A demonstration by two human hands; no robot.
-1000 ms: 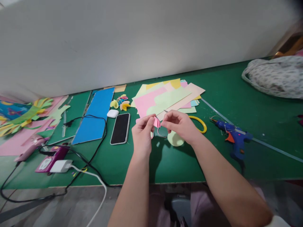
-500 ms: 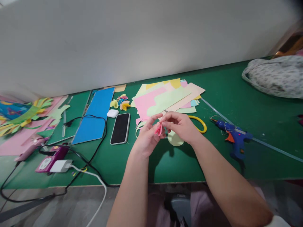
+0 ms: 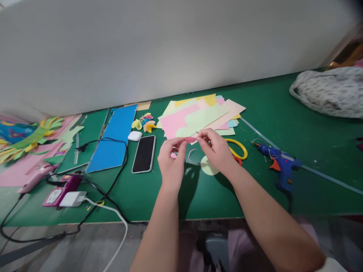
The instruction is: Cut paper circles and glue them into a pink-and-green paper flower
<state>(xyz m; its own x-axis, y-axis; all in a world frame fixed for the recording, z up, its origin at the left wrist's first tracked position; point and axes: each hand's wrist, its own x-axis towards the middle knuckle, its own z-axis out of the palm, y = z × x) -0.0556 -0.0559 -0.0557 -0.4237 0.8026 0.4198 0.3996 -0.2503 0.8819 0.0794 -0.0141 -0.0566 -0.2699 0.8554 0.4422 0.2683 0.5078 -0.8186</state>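
A small folded pink paper piece is stretched sideways between my two hands, above the table. My left hand pinches its left end between thumb and fingers. Its right end sits in the fingertips of my right hand. Below the right hand lies a pale green paper circle, partly covered by it. Scissors with yellow and red handles rest behind that hand, mostly hidden. A curled thin paper strip lies on the table between the hands.
Coloured paper sheets are piled behind my hands. To the left are a phone, a white earbud case, small paper flowers, a blue board and cables. A blue glue gun lies right, a patterned cloth bag farther right.
My left hand has turned over, and the pink piece now lies sideways instead of hanging with its folds fanned downward. The hands have drawn slightly apart, uncovering more of the scissors' handles.
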